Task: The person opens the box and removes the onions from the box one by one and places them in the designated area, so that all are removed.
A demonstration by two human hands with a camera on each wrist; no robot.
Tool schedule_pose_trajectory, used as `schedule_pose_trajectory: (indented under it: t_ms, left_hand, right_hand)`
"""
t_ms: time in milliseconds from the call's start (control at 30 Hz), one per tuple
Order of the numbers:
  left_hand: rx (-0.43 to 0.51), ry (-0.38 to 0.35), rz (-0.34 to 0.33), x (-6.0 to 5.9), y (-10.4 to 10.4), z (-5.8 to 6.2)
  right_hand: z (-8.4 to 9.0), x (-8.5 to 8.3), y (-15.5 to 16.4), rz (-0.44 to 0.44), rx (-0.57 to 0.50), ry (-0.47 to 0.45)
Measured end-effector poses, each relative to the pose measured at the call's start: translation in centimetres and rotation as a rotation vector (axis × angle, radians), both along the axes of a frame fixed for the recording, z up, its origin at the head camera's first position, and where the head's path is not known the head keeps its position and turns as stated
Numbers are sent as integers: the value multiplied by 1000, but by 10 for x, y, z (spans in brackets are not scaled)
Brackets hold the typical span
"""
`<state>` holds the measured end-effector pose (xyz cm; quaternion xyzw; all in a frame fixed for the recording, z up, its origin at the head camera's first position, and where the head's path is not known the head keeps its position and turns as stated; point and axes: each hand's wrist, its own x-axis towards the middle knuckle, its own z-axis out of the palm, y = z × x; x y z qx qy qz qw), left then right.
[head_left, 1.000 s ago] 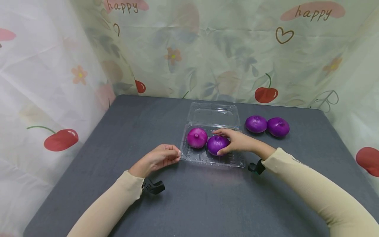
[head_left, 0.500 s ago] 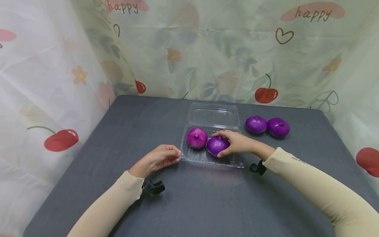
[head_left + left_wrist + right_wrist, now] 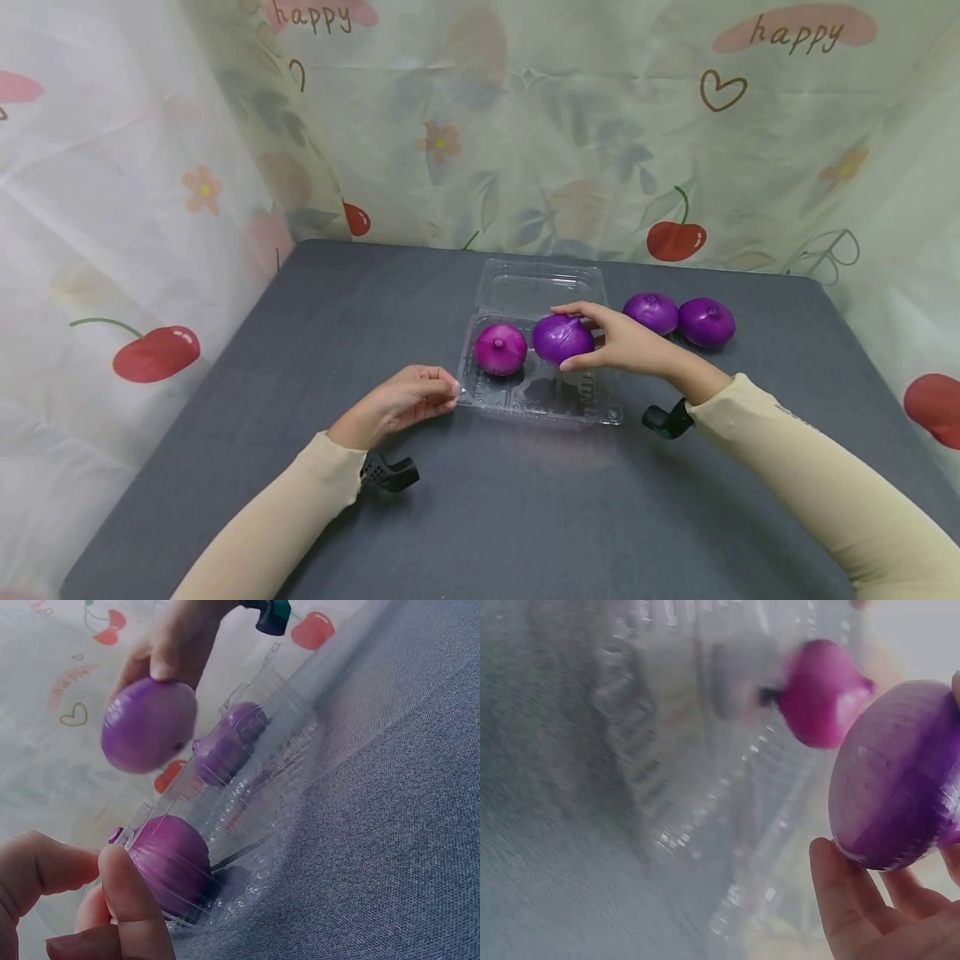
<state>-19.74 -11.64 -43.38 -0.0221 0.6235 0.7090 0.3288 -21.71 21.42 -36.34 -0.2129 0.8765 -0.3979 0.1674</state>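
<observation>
- A dark grey table (image 3: 487, 517) carries everything.
- A clear plastic clamshell box (image 3: 540, 400) lies open on it, near its middle.
- Two purple onions (image 3: 681, 318) rest on the tabletop, touching each other, just right of the box.

Left hand (image 3: 82, 900) pinches clear tray (image 3: 247, 802) corner; right hand (image 3: 176, 645) holds purple onion (image 3: 148, 725) above.

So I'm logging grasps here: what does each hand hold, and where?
Right hand grips a purple onion round its side; left hand pinches the clear tray at its corner.
</observation>
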Motion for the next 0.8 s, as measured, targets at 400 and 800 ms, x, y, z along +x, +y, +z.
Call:
schedule_pose_trajectory:
  t_ms: [400,800]
  left_hand:
    - [17,-7,-6,1,1,0]
    - [8,-7,-3,1,0,1]
  right_hand:
    - [30,15,35,-179,-89,66]
    - [35,30,79,-401,-131,177]
